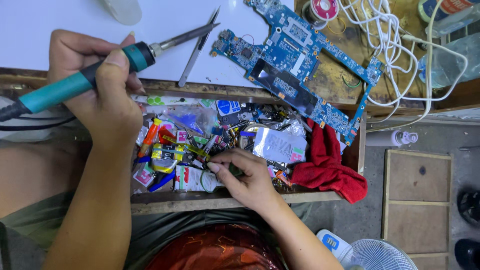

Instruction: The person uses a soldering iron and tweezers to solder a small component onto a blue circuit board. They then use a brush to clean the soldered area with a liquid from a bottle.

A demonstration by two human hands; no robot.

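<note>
My left hand (pixel 100 85) grips a teal-handled soldering iron (pixel 75 82) with its metal tip pointing right over the white work surface (pixel 60 20). My right hand (pixel 245 177) reaches down into an open wooden drawer (pixel 220 199) full of small parts, packets and tubes, fingers pinched among the clutter; what they pinch is hidden. A blue laptop circuit board (pixel 295 60) lies on the bench just beyond the drawer, and metal tweezers (pixel 197 50) rest beside it.
A red cloth (pixel 327 165) hangs over the drawer's right corner. White cables (pixel 390 35) and a solder spool (pixel 322 9) lie at the back right. A small white fan (pixel 372 255) and wooden panel (pixel 417 200) sit on the floor.
</note>
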